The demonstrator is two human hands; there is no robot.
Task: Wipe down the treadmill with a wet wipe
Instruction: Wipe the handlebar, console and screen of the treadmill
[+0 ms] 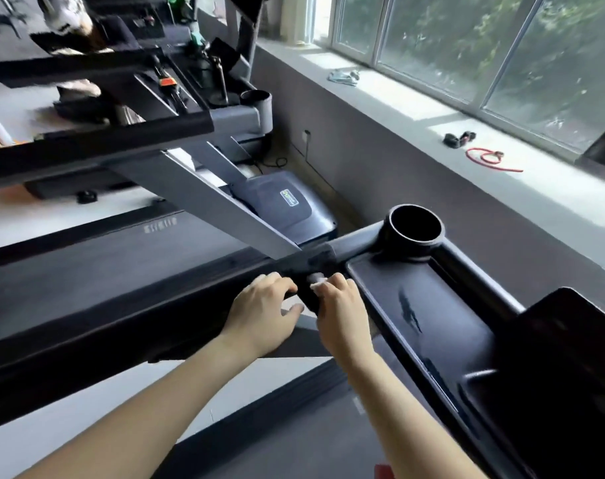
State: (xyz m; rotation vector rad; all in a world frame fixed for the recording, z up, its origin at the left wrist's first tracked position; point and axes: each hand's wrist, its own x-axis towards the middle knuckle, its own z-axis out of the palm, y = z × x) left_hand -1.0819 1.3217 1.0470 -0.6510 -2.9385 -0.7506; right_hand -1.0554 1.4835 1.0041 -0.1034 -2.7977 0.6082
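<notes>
Our right hand (341, 305) pinches the wet wipe (317, 280) against the treadmill handrail (304, 271); left hand (263, 305) grips the rail beside it. Console tray (415, 305) shows streaks; most looks left.

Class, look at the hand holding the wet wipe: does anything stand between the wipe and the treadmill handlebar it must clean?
Nothing visible does. The right hand presses the wet wipe directly against the handlebar, beside the left hand.

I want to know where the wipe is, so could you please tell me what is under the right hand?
A bit of white wipe shows beneath the right hand on the dark handlebar. The fingers cover the rest.
</notes>
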